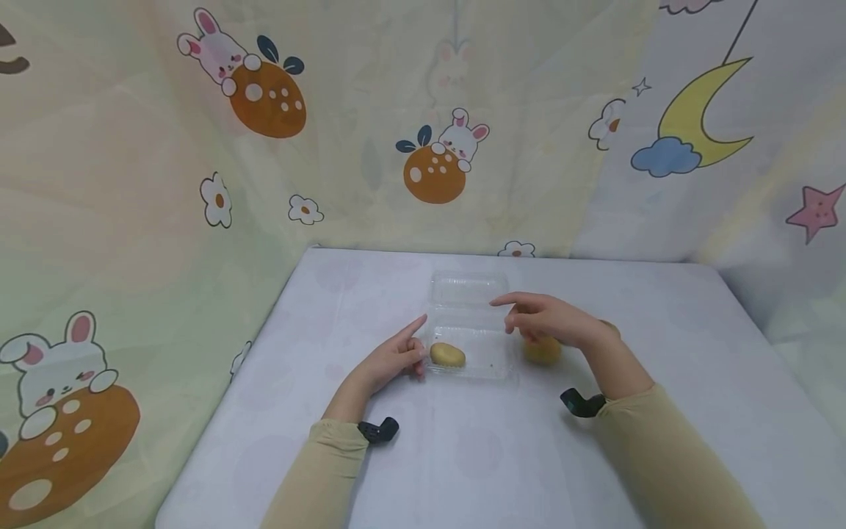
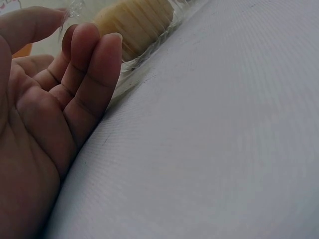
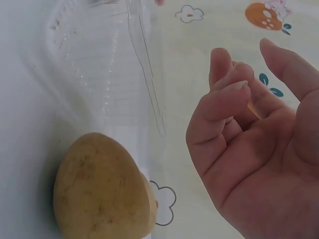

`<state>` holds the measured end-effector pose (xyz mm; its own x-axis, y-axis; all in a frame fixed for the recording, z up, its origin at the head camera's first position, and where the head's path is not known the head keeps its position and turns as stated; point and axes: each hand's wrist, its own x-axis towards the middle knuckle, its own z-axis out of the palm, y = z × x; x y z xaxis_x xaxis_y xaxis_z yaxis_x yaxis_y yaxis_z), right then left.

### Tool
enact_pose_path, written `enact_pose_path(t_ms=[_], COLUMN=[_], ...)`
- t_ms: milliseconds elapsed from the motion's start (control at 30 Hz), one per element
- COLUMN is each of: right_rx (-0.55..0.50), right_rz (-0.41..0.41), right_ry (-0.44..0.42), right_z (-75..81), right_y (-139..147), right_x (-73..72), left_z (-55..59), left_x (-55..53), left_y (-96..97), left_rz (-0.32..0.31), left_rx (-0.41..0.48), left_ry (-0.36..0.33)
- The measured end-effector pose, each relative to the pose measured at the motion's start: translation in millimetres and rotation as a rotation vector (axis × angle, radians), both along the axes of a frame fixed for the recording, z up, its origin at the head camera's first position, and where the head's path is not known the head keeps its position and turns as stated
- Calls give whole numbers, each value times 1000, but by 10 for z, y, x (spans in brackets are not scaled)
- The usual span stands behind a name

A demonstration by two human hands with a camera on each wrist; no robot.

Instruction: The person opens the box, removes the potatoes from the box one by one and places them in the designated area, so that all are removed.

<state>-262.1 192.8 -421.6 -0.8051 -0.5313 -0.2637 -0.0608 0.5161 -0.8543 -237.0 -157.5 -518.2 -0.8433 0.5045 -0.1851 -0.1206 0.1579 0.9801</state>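
Observation:
A clear plastic box lies on the table with its lid folded back. One potato sits in the left of its base; ridged plastic covers that potato in the left wrist view. My left hand is at the box's left side, index finger extended, thumb touching the plastic rim, other fingers loosely curled. Above the box's right side hovers my right hand, holding nothing, its index finger pointing left. Beneath it on the table is another potato, with one more partly hidden behind.
A white cloth covers the table, whose back edge meets a printed fabric backdrop. Black wrist cameras sit on the left cuff and the right cuff.

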Motion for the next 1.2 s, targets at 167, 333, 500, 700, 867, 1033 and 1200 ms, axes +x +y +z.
enact_pose_path(t_ms=[167,333,500,700,867,1033,1200], right_rx=[-4,33,55,102,125,170,202], right_rz=[31,80,112,164,198,215,236], right_ry=[-27,-48,-67,-100,-136,-178,-236], right_z=[-58,-134,-171,-189,-198,-207,-205], right_y=[-107,-241,-379,-526,-616,-682,-733], right_x=[-75,-162,-219,-257,-285,-332,-353], left_z=[14,16,13,9,1,11,15], left_x=[6,9,10,8,7,4,2], left_y=[11,9,7,1,-2,-4,-7], left_rz=[-4,-9,-14,-12,-18,-16,-12], left_rx=[-4,-5,1,12,9,10,0], left_ry=[1,8,13,-2,5,6,-2])
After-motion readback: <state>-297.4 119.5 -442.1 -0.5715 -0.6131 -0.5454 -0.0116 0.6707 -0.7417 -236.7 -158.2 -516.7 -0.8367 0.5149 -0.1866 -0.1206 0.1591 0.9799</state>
